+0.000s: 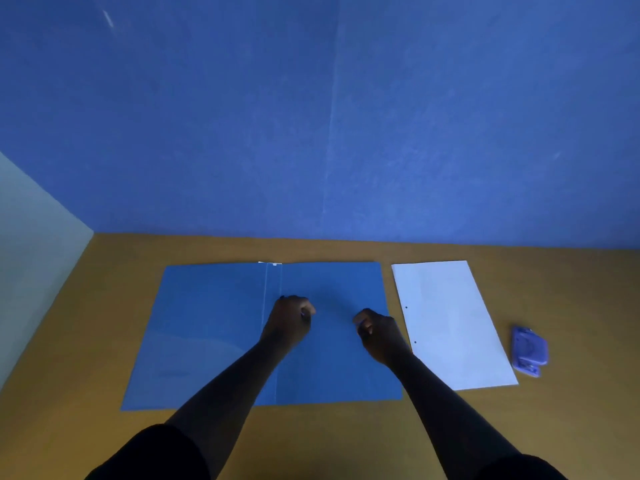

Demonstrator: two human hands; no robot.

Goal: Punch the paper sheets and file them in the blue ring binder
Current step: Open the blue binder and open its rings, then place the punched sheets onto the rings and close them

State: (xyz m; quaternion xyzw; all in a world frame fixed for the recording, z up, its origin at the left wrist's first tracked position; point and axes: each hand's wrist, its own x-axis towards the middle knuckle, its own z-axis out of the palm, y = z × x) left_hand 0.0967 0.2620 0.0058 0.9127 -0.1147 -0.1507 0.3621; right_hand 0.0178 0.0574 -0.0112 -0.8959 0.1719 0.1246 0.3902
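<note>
The blue ring binder lies open and flat on the wooden table, with its spine fold running up the middle. Both my hands hover over its right half. My left hand is beside the fold with its fingers curled together. My right hand is near the binder's right edge, its fingertips pinched. Whether anything small sits between the fingers is too dark to tell. A white paper sheet with two punched holes along its left edge lies just right of the binder. A purple hole punch sits further right.
A blue wall rises right behind the table's far edge. A pale wall closes the left side. Bare wooden tabletop shows in front of and around the binder.
</note>
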